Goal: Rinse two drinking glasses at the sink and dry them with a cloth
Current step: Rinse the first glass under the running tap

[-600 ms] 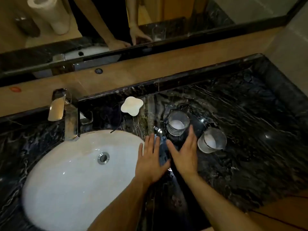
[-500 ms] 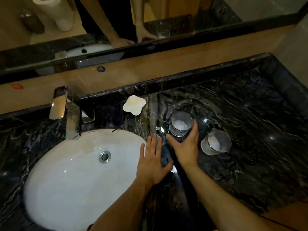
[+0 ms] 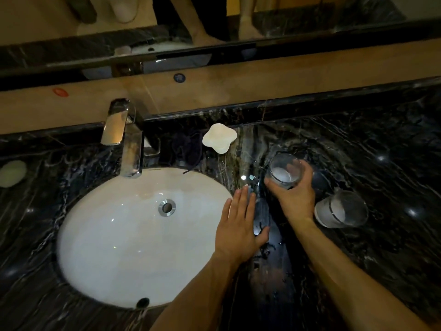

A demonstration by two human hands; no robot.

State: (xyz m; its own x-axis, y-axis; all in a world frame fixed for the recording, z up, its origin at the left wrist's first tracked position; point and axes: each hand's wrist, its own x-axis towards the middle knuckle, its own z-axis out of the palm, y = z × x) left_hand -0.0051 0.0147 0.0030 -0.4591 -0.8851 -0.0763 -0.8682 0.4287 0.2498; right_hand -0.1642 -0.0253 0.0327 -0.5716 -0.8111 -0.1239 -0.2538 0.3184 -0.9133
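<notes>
Two clear drinking glasses with frosted bases stand on the black marble counter (image 3: 381,247) to the right of the sink. My right hand (image 3: 294,197) wraps its fingers and thumb round the nearer-to-wall glass (image 3: 282,172). The second glass (image 3: 341,209) stands free just right of that hand. My left hand (image 3: 238,228) lies flat with straight fingers on the counter at the right rim of the white oval sink (image 3: 114,235). A dark cloth (image 3: 261,211) lies between the two hands, hard to make out against the marble.
A chrome tap (image 3: 124,137) stands behind the sink. A white flower-shaped soap dish (image 3: 219,137) sits near the back ledge, with a pale object (image 3: 12,173) at the far left. A mirror (image 3: 214,27) runs along the wall above a wooden ledge.
My right hand has moved forward from the counter and closed round the glass nearer the wall. My left hand has stayed flat in about the same spot.
</notes>
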